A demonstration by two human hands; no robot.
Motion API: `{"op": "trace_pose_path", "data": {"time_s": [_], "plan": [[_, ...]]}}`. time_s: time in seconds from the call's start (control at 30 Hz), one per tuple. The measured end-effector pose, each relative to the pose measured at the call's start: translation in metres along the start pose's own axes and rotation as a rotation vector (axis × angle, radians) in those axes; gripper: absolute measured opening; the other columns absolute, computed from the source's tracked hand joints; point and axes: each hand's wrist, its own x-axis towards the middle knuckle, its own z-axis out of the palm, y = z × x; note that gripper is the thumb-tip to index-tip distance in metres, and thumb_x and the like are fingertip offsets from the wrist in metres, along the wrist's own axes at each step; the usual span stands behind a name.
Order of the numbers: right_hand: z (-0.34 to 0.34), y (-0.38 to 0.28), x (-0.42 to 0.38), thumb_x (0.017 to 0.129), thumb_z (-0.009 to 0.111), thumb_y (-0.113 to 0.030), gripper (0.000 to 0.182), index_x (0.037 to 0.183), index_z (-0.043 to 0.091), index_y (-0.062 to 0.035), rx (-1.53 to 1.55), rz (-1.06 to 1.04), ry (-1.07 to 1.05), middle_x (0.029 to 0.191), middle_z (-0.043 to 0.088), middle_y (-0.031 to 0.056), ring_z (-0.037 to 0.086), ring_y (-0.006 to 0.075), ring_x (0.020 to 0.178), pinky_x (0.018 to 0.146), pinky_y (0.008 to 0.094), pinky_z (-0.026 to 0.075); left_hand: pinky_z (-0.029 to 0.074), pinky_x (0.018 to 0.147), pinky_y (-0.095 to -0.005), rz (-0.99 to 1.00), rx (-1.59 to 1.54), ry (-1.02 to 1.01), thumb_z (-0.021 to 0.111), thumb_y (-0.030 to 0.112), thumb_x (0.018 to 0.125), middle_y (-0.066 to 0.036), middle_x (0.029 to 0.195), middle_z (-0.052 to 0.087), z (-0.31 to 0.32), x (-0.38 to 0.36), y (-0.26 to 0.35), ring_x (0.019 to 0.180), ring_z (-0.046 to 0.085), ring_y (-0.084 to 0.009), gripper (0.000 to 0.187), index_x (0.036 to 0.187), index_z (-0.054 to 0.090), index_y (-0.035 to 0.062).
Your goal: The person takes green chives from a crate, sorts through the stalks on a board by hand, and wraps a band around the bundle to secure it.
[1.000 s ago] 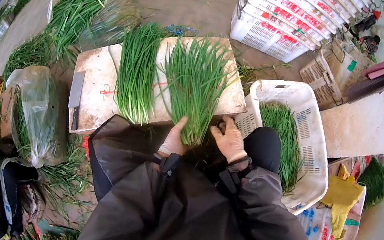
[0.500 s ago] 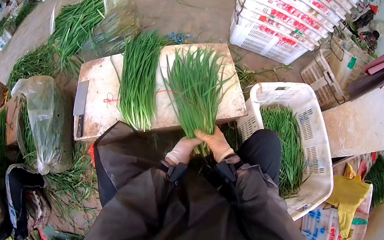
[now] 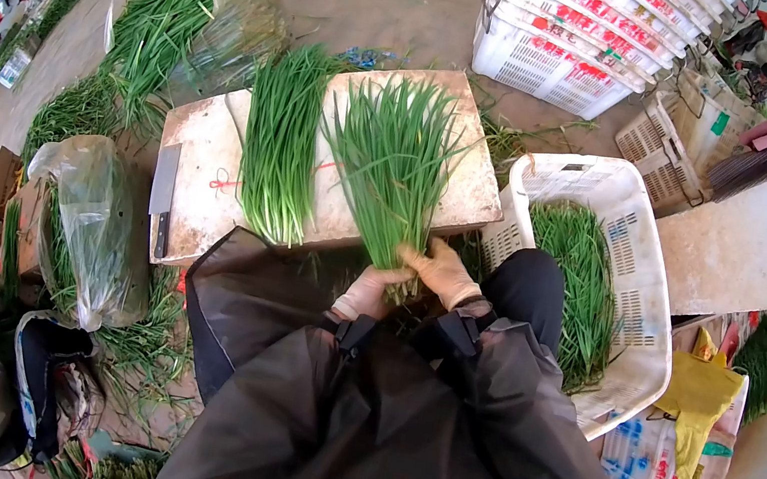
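Observation:
A loose bunch of garlic chives [image 3: 394,165] fans out over the right half of a worn white board [image 3: 202,143], its stalk ends hanging past the near edge. My left hand [image 3: 364,294], in a pale glove, is closed around the stalks from the left. Also gloved, my right hand [image 3: 443,275] grips the same stalks from the right, slightly higher, fingers curled over them. To the left, a second bunch of garlic chives [image 3: 282,147] lies across the board. Red string [image 3: 224,185] runs beneath the bunches. Near the board's left edge rests a cleaver [image 3: 163,198].
Right of my knee stands a white plastic basket [image 3: 647,334] holding chives. Stacked white crates [image 3: 544,69] rise behind the board. Plastic bags [image 3: 91,226] of chives and loose greens crowd the floor at left. A yellow glove [image 3: 700,409] hangs over crates at right.
My right hand has shifted slightly up the stalks, its fingers a little more spread over them. The bunch stays over the board. The whole view has shifted slightly.

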Motion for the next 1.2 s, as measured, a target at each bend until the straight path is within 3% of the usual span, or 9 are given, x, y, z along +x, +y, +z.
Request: {"op": "trace_pose_path", "data": {"time_s": [0.1,0.13,0.27,0.4,0.63,0.67,0.8,0.9,1.2], "plan": [[-0.012,-0.009,0.001,0.090,0.075,-0.036,0.049,0.120,0.066,0.0010,-0.186,-0.047,0.450,0.107,0.072,0.0203,0.070,0.0329,0.100,0.088,0.0402,0.054,0.059,0.087,-0.0424,0.003,0.012,0.014,0.069,0.003,0.088,-0.011,0.110,0.071,0.004,0.001,-0.002,0.099,0.071,-0.0273,0.041,0.127,0.060,0.0017],[-0.015,-0.013,0.003,0.087,0.074,-0.025,0.035,0.113,0.068,-0.0021,-0.090,-0.141,0.505,0.103,0.071,0.0198,0.070,0.0328,0.096,0.085,0.0409,0.055,0.059,0.087,-0.0416,-0.008,0.017,0.017,0.069,0.002,0.087,-0.010,0.110,0.071,0.005,0.000,-0.003,0.098,0.071,-0.0270,0.040,0.126,0.061,0.0018],[-0.020,-0.037,0.011,0.084,0.071,-0.016,0.026,0.108,0.069,-0.0074,-0.284,-0.581,0.361,0.095,0.069,0.0164,0.067,0.0350,0.093,0.084,0.0426,0.054,0.059,0.085,-0.0389,0.027,0.043,0.014,0.070,0.000,0.086,-0.009,0.109,0.072,0.004,0.004,-0.007,0.096,0.071,-0.0259,0.037,0.123,0.063,0.0020],[-0.009,-0.030,0.026,0.081,0.075,-0.022,0.020,0.094,0.068,-0.0079,-0.722,-0.537,0.337,0.093,0.066,0.0168,0.064,0.0385,0.091,0.081,0.0483,0.051,0.057,0.084,-0.0370,0.135,0.180,0.064,0.071,0.000,0.085,-0.008,0.107,0.072,0.000,0.011,-0.015,0.094,0.071,-0.0249,0.038,0.122,0.064,0.0021],[-0.031,-0.033,0.021,0.086,0.072,-0.010,0.009,0.090,0.066,-0.0043,-0.321,-0.518,0.291,0.086,0.065,0.0163,0.064,0.0360,0.085,0.077,0.0436,0.050,0.057,0.081,-0.0368,0.088,0.053,0.072,0.075,0.010,0.086,-0.004,0.103,0.072,0.011,-0.001,-0.005,0.089,0.070,-0.0220,0.039,0.123,0.064,0.0061],[-0.035,-0.038,0.016,0.091,0.069,-0.009,0.009,0.093,0.063,-0.0023,-0.224,-0.485,0.254,0.087,0.067,0.0130,0.065,0.0272,0.082,0.077,0.0367,0.050,0.057,0.080,-0.0369,0.075,0.061,0.092,0.076,0.012,0.086,-0.004,0.103,0.072,0.014,-0.003,-0.004,0.089,0.070,-0.0216,0.039,0.123,0.064,0.0071],[-0.043,-0.049,0.006,0.099,0.061,-0.009,0.007,0.100,0.061,-0.0026,0.002,-0.395,0.096,0.088,0.067,0.0054,0.064,0.0147,0.084,0.075,0.0308,0.051,0.056,0.084,-0.0392,0.042,0.051,0.098,0.076,0.014,0.085,-0.001,0.105,0.071,0.019,-0.007,-0.002,0.094,0.068,-0.0199,0.041,0.123,0.064,0.0100],[-0.041,-0.054,0.004,0.101,0.060,-0.010,0.006,0.100,0.061,-0.0040,0.434,-0.101,-0.035,0.091,0.070,0.0069,0.064,0.0146,0.080,0.075,0.0308,0.054,0.055,0.087,-0.0407,0.024,0.033,0.109,0.076,0.012,0.084,-0.001,0.106,0.071,0.013,-0.006,-0.004,0.097,0.067,-0.0198,0.040,0.122,0.064,0.0098],[-0.054,-0.067,0.006,0.102,0.058,-0.008,0.006,0.106,0.061,-0.0051,0.613,-0.227,0.035,0.086,0.061,0.0023,0.059,0.0122,0.073,0.066,0.0275,0.050,0.055,0.088,-0.0422,-0.002,0.084,0.153,0.071,0.004,0.084,-0.003,0.107,0.072,0.009,-0.007,0.001,0.097,0.069,-0.0208,0.036,0.119,0.066,0.0091]]}}
